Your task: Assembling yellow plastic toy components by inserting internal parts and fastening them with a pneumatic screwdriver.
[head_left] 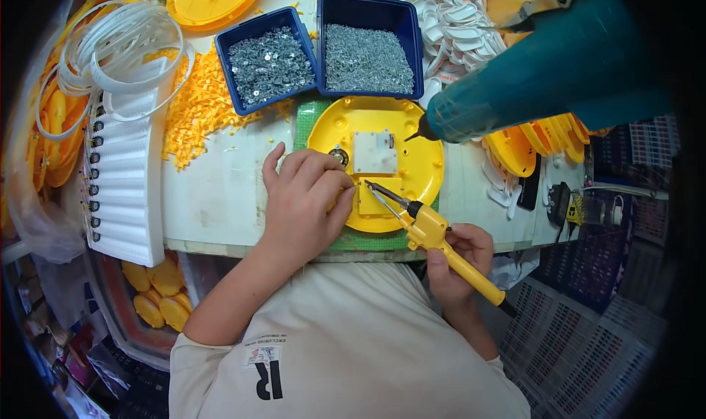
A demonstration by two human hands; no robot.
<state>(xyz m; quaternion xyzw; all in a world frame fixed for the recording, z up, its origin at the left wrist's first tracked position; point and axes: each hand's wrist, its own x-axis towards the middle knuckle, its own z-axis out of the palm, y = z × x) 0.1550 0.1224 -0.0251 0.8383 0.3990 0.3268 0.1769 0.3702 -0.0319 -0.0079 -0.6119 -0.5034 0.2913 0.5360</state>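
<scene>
- The yellow plastic soldering tool with a thin metal tip [460, 264], right of centre in the frame, is gripped around its handle by the right hand [457, 295]; probably light and stiff, best held there, away from its likely hot tip.
- The round yellow plastic shell [424, 161], centre frame, looks light, rigid and smooth enough to slide; steady it by its rim.
- The left hand [305, 194] has fingers bunched over the shell's left side; whether they pinch anything, I cannot tell.

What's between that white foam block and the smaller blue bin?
In the head view, a heap of small yellow pieces lies on the table between the white foam block and the smaller blue bin.
</scene>
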